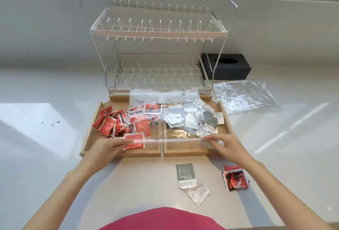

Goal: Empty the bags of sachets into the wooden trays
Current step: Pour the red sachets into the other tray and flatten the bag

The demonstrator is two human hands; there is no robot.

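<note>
Two wooden trays stand side by side: the left tray [88, 138] holds red sachets [113, 123], the right tray [226, 119] holds grey-and-white sachets [200, 119]. A clear plastic bag [161, 101] lies across both trays with sachets still inside it. My left hand [108, 147] pinches the bag's near edge on the left. My right hand [225, 144] pinches the same edge on the right, and the edge is stretched taut between them.
An empty clear bag [245, 95] lies to the right of the trays. Loose grey sachets [190, 182] and red sachets [235, 177] lie on the counter near me. A two-tier wire dish rack [157, 31] stands behind the trays, a black tissue box [229, 66] beside it.
</note>
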